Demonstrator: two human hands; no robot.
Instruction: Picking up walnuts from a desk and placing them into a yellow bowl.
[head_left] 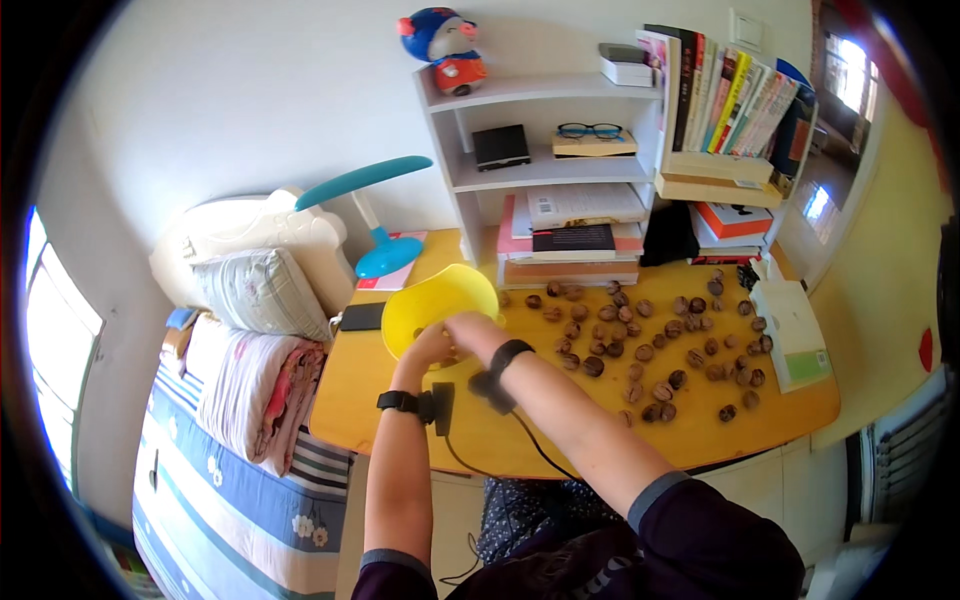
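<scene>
A yellow plastic basin stands at the left part of the wooden desk, its wide mouth towards me. My left hand is at the near side of its mouth, with the fingers mostly hidden. Close beside it, my right hand reaches across to the basin's near right side, and its fingers are out of sight behind the wrist and the other hand. Small brown shapes, seemingly walnuts, show between the hands. Many loose walnuts lie scattered over the desk to the right of the basin. Each wrist wears a black strap with a small device.
A blue desk lamp stands behind the basin, with a dark flat box to its left. White shelves with books rise at the back. A white-and-green box sits at the right. Black cables hang from the wrists over the desk's front edge.
</scene>
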